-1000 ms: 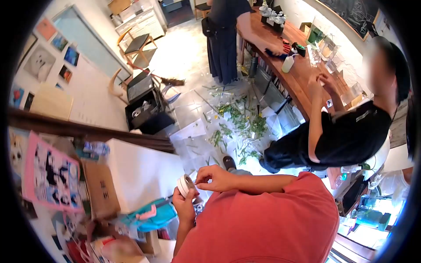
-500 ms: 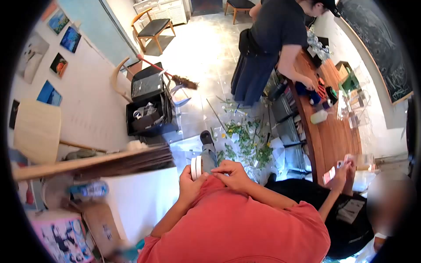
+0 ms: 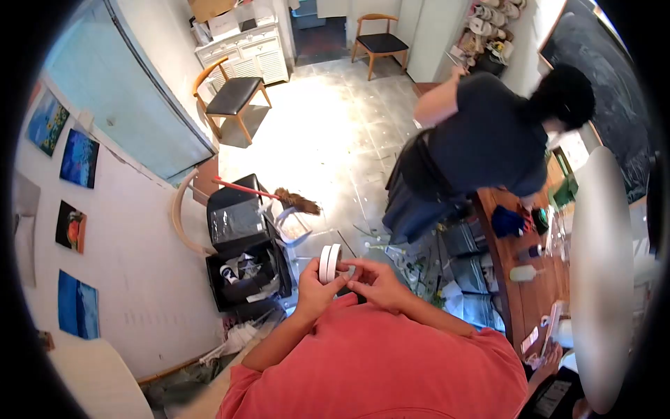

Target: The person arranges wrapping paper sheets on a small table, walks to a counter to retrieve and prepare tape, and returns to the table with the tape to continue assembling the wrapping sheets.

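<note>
Two white rolls, which look like tape or ribbon (image 3: pixel 326 264), stand side by side in my left hand (image 3: pixel 317 288), in front of my chest. My left fingers wrap round them from the left and below. Just to the right, my right hand (image 3: pixel 377 283) has its thumb and fingers pinched together near the rolls' right side. What it pinches, if anything, is too small to make out. The floor lies below and beyond both hands.
A person in dark clothes (image 3: pixel 474 140) leans over the wooden table (image 3: pixel 513 279) at right; another person's hands (image 3: pixel 550 363) are at lower right. Black crates (image 3: pixel 244 279), a broom (image 3: pixel 296 201), chairs (image 3: pixel 237 96) and cut greenery (image 3: pixel 419 269) are on the floor.
The view has shifted forward and to the left. My hands remain together at the rolls, my right hand closer to them. The dark-clothed person has bent lower, one arm out to the left.
</note>
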`<control>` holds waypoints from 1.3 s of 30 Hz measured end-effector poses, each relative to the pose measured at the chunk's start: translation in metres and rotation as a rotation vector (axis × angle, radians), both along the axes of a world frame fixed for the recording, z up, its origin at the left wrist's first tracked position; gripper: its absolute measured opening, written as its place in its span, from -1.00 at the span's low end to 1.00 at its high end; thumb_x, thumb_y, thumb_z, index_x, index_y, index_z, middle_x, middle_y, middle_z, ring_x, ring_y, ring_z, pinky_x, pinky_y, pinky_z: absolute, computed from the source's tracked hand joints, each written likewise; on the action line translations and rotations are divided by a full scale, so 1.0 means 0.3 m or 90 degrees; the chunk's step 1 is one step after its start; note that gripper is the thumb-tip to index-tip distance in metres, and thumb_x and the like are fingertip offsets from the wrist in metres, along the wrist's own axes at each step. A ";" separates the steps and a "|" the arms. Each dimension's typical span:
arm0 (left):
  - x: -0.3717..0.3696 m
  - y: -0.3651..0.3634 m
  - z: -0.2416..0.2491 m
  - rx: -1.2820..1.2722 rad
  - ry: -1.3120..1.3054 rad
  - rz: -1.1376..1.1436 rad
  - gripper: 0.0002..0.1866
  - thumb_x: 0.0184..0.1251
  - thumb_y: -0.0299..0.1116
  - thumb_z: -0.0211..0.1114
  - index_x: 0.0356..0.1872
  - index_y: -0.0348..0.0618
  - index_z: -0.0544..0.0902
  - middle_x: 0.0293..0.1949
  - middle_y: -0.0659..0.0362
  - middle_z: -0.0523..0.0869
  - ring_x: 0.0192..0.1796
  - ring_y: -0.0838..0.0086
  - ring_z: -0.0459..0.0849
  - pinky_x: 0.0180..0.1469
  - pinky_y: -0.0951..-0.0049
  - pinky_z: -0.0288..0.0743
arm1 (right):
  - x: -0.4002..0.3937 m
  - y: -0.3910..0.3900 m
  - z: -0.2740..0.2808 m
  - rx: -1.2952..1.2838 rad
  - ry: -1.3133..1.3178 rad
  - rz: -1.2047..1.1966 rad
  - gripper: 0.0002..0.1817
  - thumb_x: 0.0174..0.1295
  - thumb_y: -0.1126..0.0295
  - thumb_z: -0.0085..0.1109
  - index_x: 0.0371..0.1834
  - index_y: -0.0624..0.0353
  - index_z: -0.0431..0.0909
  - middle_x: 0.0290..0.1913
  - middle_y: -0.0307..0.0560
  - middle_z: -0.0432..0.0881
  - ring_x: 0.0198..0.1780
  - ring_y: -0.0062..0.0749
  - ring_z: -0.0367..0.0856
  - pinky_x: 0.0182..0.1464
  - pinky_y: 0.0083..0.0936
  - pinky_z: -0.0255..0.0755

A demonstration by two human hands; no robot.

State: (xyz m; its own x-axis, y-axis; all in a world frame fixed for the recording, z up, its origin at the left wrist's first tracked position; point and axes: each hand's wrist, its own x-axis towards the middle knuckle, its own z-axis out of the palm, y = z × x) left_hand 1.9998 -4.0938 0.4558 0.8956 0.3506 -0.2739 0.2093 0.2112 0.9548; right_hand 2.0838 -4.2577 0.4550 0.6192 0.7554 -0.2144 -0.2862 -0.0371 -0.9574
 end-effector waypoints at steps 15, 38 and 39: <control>1.099 0.968 -0.087 -0.023 -0.087 0.247 -0.70 0.29 -0.55 0.45 -0.01 -0.31 0.57 -0.21 0.13 0.76 -0.21 0.53 0.75 -0.12 0.50 0.65 | 1.283 1.116 -0.099 0.049 -0.034 0.265 -0.69 0.52 0.55 0.02 0.23 0.25 0.63 -0.17 -0.15 0.71 -0.19 -0.57 0.62 -0.10 -0.53 0.55; 1.622 2.617 0.010 0.240 0.048 0.526 -0.70 0.18 -0.31 0.56 -0.22 -0.27 0.65 -0.37 0.02 0.78 -0.30 0.44 0.78 -0.27 0.38 0.61 | 1.960 3.055 -0.016 -0.002 -0.025 0.417 -0.90 0.36 0.54 0.29 -0.23 0.37 0.74 -0.28 -0.06 0.78 -0.25 -0.49 0.70 -0.17 -0.56 0.60; 1.596 2.666 0.010 0.246 0.056 0.539 -0.70 0.18 -0.31 0.56 -0.22 -0.27 0.65 -0.37 0.02 0.78 -0.30 0.44 0.78 -0.27 0.38 0.61 | 1.954 3.132 0.000 -0.039 -0.009 0.489 -0.90 0.37 0.54 0.29 -0.23 0.36 0.74 -0.29 -0.07 0.78 -0.27 -0.51 0.70 -0.18 -0.56 0.60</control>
